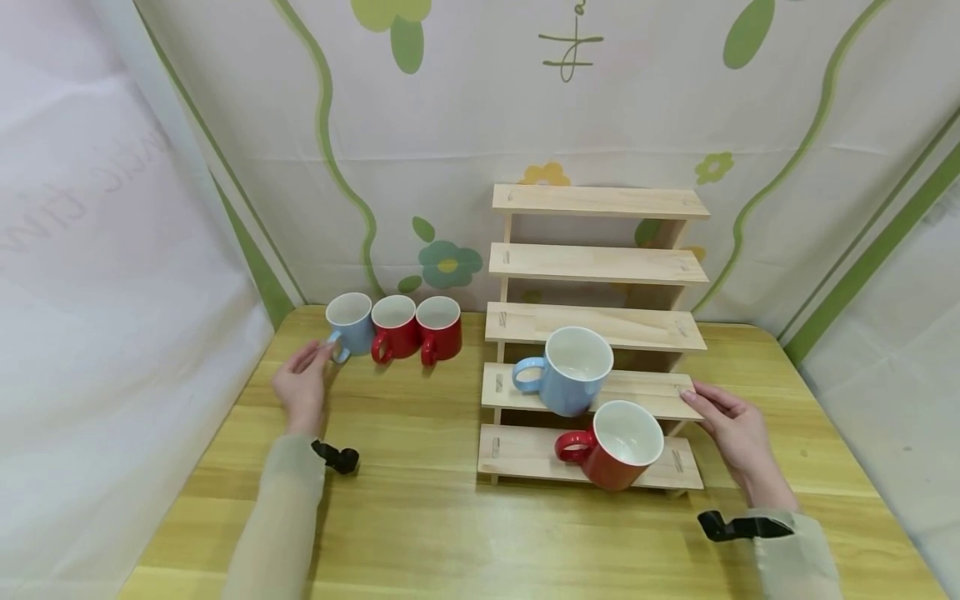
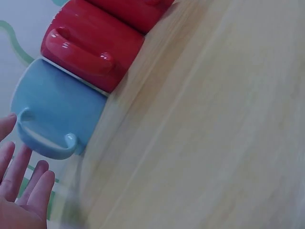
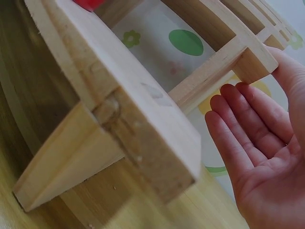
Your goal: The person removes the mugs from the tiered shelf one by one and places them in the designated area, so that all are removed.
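Note:
My left hand [image 1: 302,387] is at the handle of the light blue mug [image 1: 349,321] on the left of the table. In the left wrist view, the thumb and loosely spread fingers [image 2: 19,174] lie right beside that blue handle. My right hand [image 1: 738,433] pinches the right end of the second-lowest board of a stepped wooden shelf [image 1: 592,325], thumb on top and fingertips underneath. A larger light blue mug [image 1: 566,383] stands on that board, its handle to the left. On the lowest board is a larger red mug [image 1: 615,454], handle also left.
Two red mugs [image 1: 397,325] stand in a row right of the small blue mug, close to the back edge. The upper three boards bear no mugs. A printed fabric wall [image 1: 420,125] rises behind the wooden table [image 1: 405,533], with more fabric at both sides.

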A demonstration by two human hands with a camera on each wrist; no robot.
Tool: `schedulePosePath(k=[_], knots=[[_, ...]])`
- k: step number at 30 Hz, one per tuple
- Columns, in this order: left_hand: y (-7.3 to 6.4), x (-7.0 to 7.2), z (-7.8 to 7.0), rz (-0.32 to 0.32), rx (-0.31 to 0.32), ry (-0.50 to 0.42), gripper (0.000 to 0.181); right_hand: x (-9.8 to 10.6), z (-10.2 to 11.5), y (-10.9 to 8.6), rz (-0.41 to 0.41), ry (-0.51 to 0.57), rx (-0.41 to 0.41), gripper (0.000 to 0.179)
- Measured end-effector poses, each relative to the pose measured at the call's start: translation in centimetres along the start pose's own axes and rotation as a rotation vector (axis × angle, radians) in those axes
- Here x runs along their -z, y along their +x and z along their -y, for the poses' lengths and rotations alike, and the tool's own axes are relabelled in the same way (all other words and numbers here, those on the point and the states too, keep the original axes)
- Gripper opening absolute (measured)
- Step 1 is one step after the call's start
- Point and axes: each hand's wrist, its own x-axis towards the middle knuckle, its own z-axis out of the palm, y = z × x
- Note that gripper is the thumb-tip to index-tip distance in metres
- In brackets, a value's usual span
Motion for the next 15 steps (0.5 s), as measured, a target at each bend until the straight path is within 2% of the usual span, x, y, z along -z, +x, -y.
schedulePosePath(k=[3, 7, 12, 15], knots=[[-0.3, 0.4, -0.7, -0.002, 0.0, 0.019, 0.053, 0.0, 0.0, 0.0, -0.001, -0.004, -0.002, 0.022], [-0.7, 0.6, -1.6, 0.019, -0.034, 0.023, 0.055, 0.1, -0.1, 0.1, -0.002, -0.006, -0.006, 0.023], [-1.4, 0.2, -2.5, 0.054, -0.085, 0.008, 0.054, 0.3, -0.3, 0.2, -0.006, -0.015, -0.01, 0.024], [-2.1, -0.2, -3.0, 0.08, -0.124, 0.033, 0.053, 0.3, -0.4, 0.2, -0.004, -0.008, -0.012, 0.024]])
